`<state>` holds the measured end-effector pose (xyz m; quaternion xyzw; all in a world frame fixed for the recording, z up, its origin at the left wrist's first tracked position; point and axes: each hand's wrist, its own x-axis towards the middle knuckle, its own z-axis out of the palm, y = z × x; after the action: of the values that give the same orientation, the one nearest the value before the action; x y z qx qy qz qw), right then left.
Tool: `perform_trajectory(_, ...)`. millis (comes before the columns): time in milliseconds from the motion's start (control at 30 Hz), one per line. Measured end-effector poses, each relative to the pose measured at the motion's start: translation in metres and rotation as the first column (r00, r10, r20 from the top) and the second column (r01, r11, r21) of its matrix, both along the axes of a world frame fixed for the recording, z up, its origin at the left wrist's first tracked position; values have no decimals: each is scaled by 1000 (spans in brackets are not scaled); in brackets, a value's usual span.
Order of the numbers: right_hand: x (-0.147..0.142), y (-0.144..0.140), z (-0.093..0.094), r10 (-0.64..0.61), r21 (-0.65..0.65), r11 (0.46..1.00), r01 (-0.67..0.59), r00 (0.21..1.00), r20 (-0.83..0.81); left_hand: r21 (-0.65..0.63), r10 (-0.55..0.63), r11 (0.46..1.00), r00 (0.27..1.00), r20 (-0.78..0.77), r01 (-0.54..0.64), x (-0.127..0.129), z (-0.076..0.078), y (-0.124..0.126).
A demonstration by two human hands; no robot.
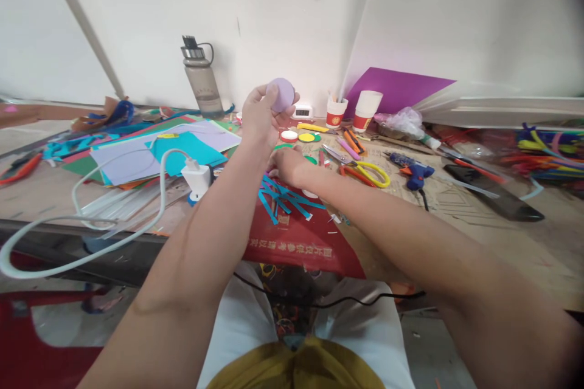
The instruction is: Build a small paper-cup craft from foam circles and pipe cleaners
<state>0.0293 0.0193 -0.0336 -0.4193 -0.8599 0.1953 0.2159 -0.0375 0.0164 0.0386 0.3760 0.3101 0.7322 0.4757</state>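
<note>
Raised above the table, my left hand (262, 112) grips a lavender round disc (281, 95) between thumb and fingers. My right hand (291, 166) is lower, its fingers curled down at the upper end of a bunch of blue paper strips (285, 197). Its fingertips are mostly hidden, so what they pinch cannot be made out. Just beyond that hand lie a round piece with a white top and red rim (289, 136) and a yellow disc with a green edge (308, 138). A green disc (311, 160) is partly visible beside the right wrist.
Scissors with yellow handles (371, 174) and a blue glue gun (417, 175) lie to the right. Paper cups (366, 110), a small clock (302, 111) and a bottle (202, 85) stand behind. Coloured sheets (123, 161) and a white charger (197, 177) with a looping cable are left.
</note>
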Motion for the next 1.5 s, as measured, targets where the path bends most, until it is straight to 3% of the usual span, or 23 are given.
perform_trajectory(100,1,-7,5,23,132,990,-58,969,247,13,9,1000,999,-39,-8,-1,-4,3)
perform_trajectory(200,7,-17,11,0,344,924,-164,902,432,16,23,1000,994,-107,-21,-3,-7,6)
perform_trajectory(300,15,-23,15,-55,467,867,-173,899,435,17,37,999,990,-134,-34,-5,-10,9)
perform_trajectory(367,20,-24,16,-84,481,867,-133,912,403,23,38,999,990,-136,-35,-6,-11,11)
perform_trajectory(500,28,-23,18,-117,408,912,-41,928,354,23,28,999,988,-149,-25,-5,-12,12)
perform_trajectory(633,40,-22,21,-85,378,926,-27,957,277,27,25,999,987,-160,-21,-3,-13,11)
perform_trajectory(767,54,-18,23,-71,257,964,66,997,11,43,38,999,988,-150,-32,-1,-14,9)
perform_trajectory(933,71,-9,17,-196,-14,979,204,918,-345,32,51,998,987,-151,-47,3,-17,11)
perform_trajectory(1067,82,-5,9,-243,-69,968,243,824,-511,8,18,1000,978,-209,-17,6,-23,13)
perform_trajectory(1200,84,-10,6,-226,-185,973,139,738,-636,-6,32,999,948,-317,-36,8,-27,14)
perform_trajectory(1300,74,-19,6,-239,-353,935,-22,696,-677,60,149,989,928,-341,-137,7,-26,15)
perform_trajectory(1367,64,-24,5,-229,-403,911,-93,697,-679,112,211,976,926,-312,-185,4,-23,15)
perform_trajectory(1500,52,-25,3,-90,-362,914,-186,774,-627,170,281,955,919,-276,-241,0,-15,13)
